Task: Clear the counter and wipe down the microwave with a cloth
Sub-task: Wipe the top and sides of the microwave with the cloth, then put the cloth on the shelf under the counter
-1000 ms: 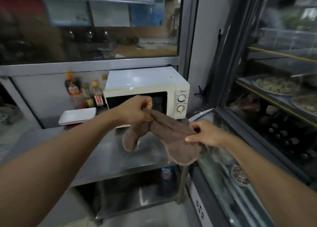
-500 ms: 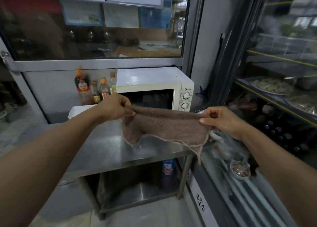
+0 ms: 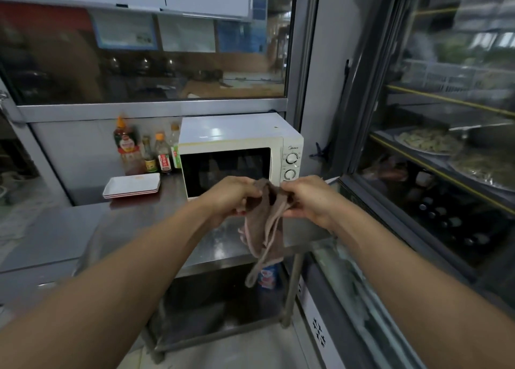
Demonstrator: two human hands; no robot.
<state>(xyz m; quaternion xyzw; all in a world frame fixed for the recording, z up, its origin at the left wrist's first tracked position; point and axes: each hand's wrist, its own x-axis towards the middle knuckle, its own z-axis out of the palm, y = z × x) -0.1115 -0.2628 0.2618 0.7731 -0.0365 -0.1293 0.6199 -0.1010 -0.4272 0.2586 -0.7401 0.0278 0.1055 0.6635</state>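
A brown cloth (image 3: 266, 223) is held bunched at its top edge between the left hand (image 3: 232, 195) and the right hand (image 3: 309, 198), which are brought close together, and its folded length is left hanging down past the front edge of the counter (image 3: 117, 229). A white microwave (image 3: 239, 152) with a dark glass door, shut, and two round dials on its right side is seen standing upright at the back right of the steel counter, just behind the cloth.
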